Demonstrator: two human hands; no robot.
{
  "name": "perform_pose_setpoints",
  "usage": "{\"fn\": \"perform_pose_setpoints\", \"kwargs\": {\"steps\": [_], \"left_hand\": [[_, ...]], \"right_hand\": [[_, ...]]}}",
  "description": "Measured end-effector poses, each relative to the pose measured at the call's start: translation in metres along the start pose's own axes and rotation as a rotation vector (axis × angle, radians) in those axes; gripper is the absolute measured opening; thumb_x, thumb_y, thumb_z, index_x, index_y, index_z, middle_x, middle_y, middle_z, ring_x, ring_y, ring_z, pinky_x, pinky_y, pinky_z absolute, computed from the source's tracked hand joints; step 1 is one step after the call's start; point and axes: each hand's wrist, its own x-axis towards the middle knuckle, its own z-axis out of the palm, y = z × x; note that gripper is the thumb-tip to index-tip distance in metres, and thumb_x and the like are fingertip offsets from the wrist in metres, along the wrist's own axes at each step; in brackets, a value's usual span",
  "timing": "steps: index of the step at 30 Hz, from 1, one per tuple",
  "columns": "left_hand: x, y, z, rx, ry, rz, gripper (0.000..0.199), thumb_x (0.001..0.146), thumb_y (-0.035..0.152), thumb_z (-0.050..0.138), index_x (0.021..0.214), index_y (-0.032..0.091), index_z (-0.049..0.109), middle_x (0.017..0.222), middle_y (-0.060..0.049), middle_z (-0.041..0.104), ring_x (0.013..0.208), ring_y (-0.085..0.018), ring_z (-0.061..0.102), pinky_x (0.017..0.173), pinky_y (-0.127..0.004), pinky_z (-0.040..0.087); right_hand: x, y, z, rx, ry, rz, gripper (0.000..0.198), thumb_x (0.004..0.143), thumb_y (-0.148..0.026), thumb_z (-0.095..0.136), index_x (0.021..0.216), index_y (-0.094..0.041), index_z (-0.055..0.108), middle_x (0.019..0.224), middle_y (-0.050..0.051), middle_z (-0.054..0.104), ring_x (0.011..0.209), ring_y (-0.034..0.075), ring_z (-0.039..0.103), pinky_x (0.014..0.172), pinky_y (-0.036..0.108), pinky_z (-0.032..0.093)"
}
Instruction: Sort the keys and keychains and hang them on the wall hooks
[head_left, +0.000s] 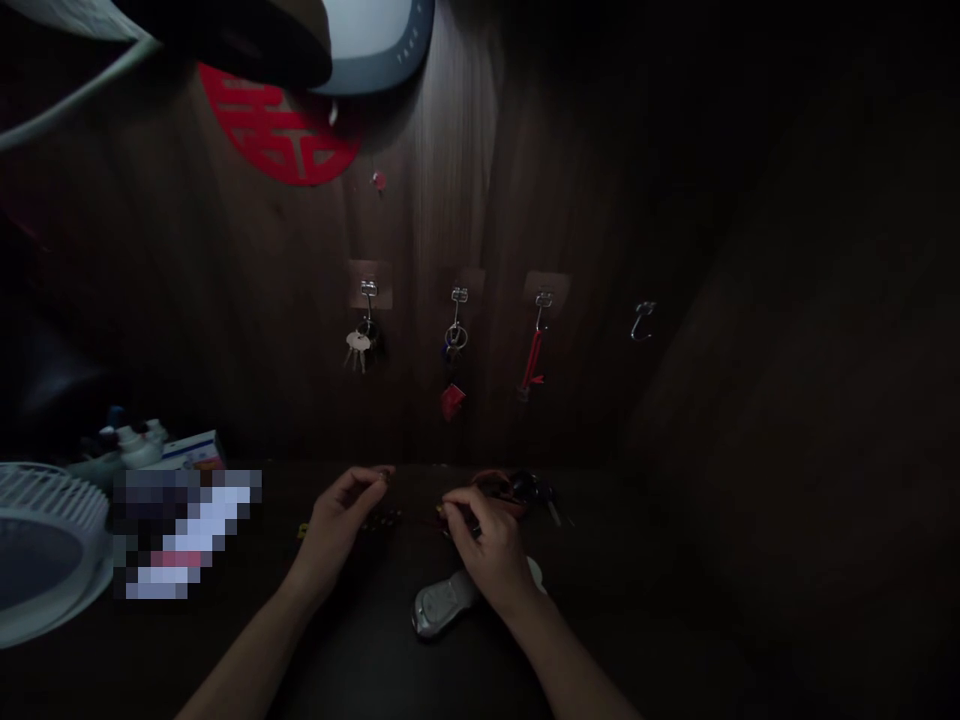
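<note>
My left hand (341, 515) is raised over the dark tabletop, thumb and fingers pinched at a tiny item that I cannot make out. Facing it, my right hand (491, 545) is also closed in a pinch, with a small yellowish bit at its fingertips. Dark beaded or speckled pieces (386, 520) lie beneath and between the hands. A grey handheld device (442, 605) rests on the table, partly covered by my right hand and wrist. Just behind that hand are a brown leather-like item (491, 482) and dark keys (551, 500).
Keys (360, 345), a key ring (455, 338) and a red cord (532, 355) hang from wall hooks; another hook (642, 322) is bare. At left stand a white fan (52, 490) and bottles (139, 445). A cap (375, 50) hangs above, near a red paper-cut (300, 150).
</note>
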Motion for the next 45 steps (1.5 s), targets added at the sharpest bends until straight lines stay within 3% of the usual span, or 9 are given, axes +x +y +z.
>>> {"fn": "perform_pose_setpoints", "kwargs": {"steps": [5, 12, 19, 25, 33, 39, 45], "left_hand": [[0.017, 0.03, -0.007, 0.101, 0.133, 0.11, 0.02, 0.072, 0.039, 0.065, 0.08, 0.02, 0.065, 0.098, -0.005, 0.072, 0.095, -0.023, 0.063, 0.084, -0.036, 0.047], [0.058, 0.076, -0.007, 0.083, 0.326, 0.409, 0.019, 0.069, 0.033, 0.069, 0.082, 0.02, 0.063, 0.091, -0.002, 0.071, 0.09, -0.019, 0.065, 0.083, -0.033, 0.05], [0.093, 0.11, 0.001, 0.216, 0.422, 0.644, 0.02, 0.068, 0.028, 0.069, 0.083, 0.018, 0.061, 0.08, 0.0, 0.067, 0.078, -0.016, 0.064, 0.072, -0.028, 0.051], [0.11, 0.118, 0.01, 0.402, 0.466, 0.693, 0.021, 0.071, 0.029, 0.067, 0.088, 0.02, 0.06, 0.079, 0.001, 0.066, 0.074, -0.015, 0.064, 0.07, -0.026, 0.05], [0.114, 0.123, 0.012, 0.645, 0.487, 0.717, 0.011, 0.072, 0.027, 0.064, 0.079, 0.019, 0.062, 0.075, 0.001, 0.059, 0.064, -0.015, 0.057, 0.067, -0.028, 0.046], [0.114, 0.116, 0.007, 0.618, 0.491, 0.681, 0.018, 0.077, 0.036, 0.058, 0.082, 0.02, 0.064, 0.081, -0.001, 0.061, 0.073, -0.018, 0.058, 0.069, -0.029, 0.045], [0.102, 0.102, -0.003, 0.589, 0.489, 0.661, 0.025, 0.084, 0.033, 0.046, 0.085, 0.019, 0.067, 0.089, -0.005, 0.062, 0.084, -0.02, 0.058, 0.078, -0.03, 0.045]], "right_hand": [[0.0, 0.0, -0.001, -0.035, -0.02, -0.028, 0.014, 0.088, -0.018, 0.046, 0.086, -0.021, 0.059, 0.075, 0.001, 0.067, 0.07, 0.014, 0.064, 0.064, 0.023, 0.046], [0.001, -0.003, -0.001, -0.059, -0.034, -0.024, 0.015, 0.087, -0.017, 0.046, 0.083, -0.021, 0.06, 0.073, 0.0, 0.067, 0.067, 0.014, 0.064, 0.065, 0.024, 0.045], [-0.001, -0.001, 0.001, -0.052, -0.059, 0.009, 0.014, 0.085, -0.015, 0.047, 0.082, -0.021, 0.06, 0.073, 0.0, 0.066, 0.068, 0.014, 0.063, 0.065, 0.022, 0.045], [-0.001, -0.001, 0.0, -0.058, -0.068, 0.003, 0.016, 0.086, -0.016, 0.045, 0.082, -0.021, 0.06, 0.073, 0.001, 0.067, 0.067, 0.015, 0.063, 0.066, 0.024, 0.046], [-0.001, 0.0, -0.001, -0.08, -0.069, -0.012, 0.016, 0.086, -0.016, 0.045, 0.082, -0.021, 0.06, 0.071, 0.0, 0.066, 0.065, 0.014, 0.063, 0.065, 0.023, 0.046], [-0.001, 0.001, 0.0, -0.088, -0.072, -0.007, 0.017, 0.085, -0.017, 0.045, 0.082, -0.022, 0.061, 0.072, 0.0, 0.067, 0.064, 0.014, 0.064, 0.064, 0.023, 0.046], [-0.001, -0.002, -0.001, -0.082, -0.093, -0.001, 0.016, 0.086, -0.016, 0.046, 0.083, -0.022, 0.06, 0.074, 0.0, 0.068, 0.066, 0.014, 0.064, 0.065, 0.024, 0.045]]}}
